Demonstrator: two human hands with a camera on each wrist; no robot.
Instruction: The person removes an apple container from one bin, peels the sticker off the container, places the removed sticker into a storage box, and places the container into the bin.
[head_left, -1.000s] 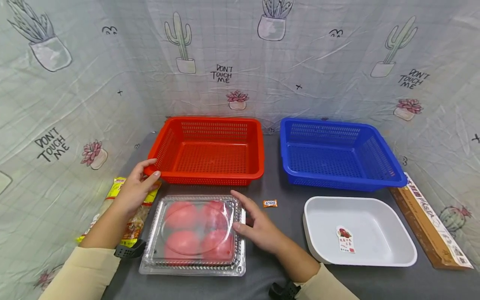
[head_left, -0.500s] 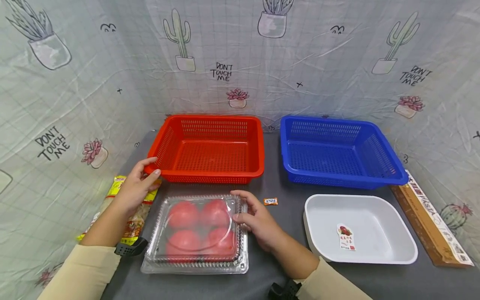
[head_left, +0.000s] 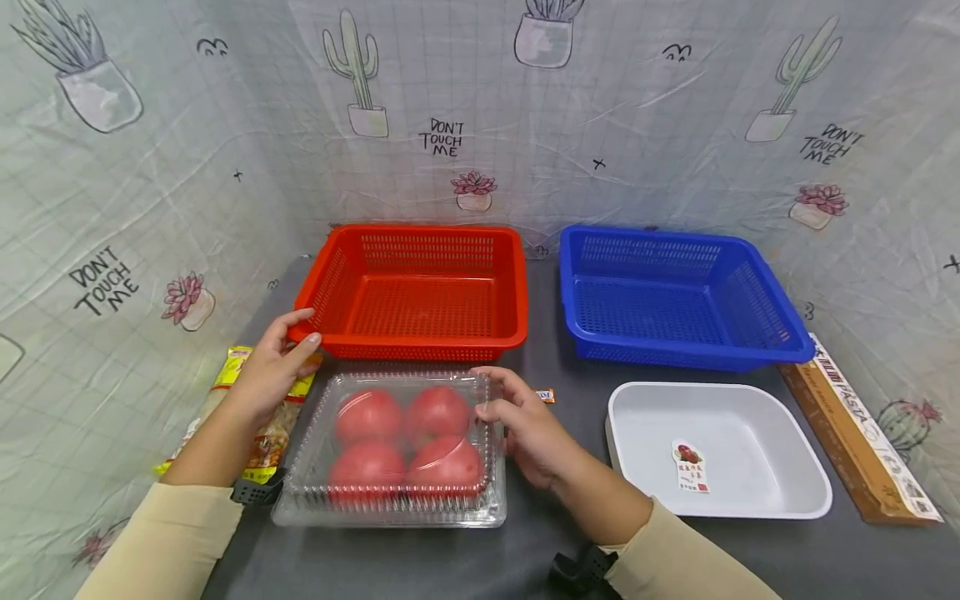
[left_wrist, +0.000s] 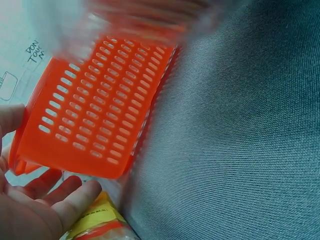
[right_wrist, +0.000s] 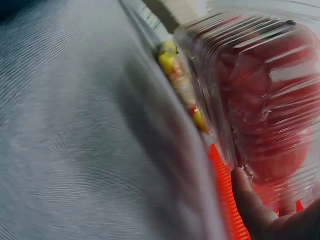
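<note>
My left hand (head_left: 266, 375) holds the near left corner of the red plastic basket (head_left: 420, 346), its thumb and fingers on either side of the rim. In the left wrist view, several fingers (left_wrist: 75, 200) lie under that corner. My right hand (head_left: 536, 425) grips the right side of a clear plastic box (head_left: 390, 518), thumb on the lid edge. Several round red tomatoes (head_left: 367, 417) show through the lid. The box is raised above the table and overlaps the basket's front in the left wrist view. In the right wrist view, the box (right_wrist: 205, 80) appears tilted.
A blue basket (head_left: 690, 358) stands at the back right, with a white tub (head_left: 622, 492) before it. A pasta box (head_left: 855, 450) lies at far right. A small orange-wrapped candy (head_left: 546, 396) sits behind my right hand. Under my left forearm lies a yellow food bag (head_left: 281, 425).
My right hand has taken hold of the tomato box and raised it, shifting it slightly toward the baskets. My left hand has stayed at the red basket's corner.
</note>
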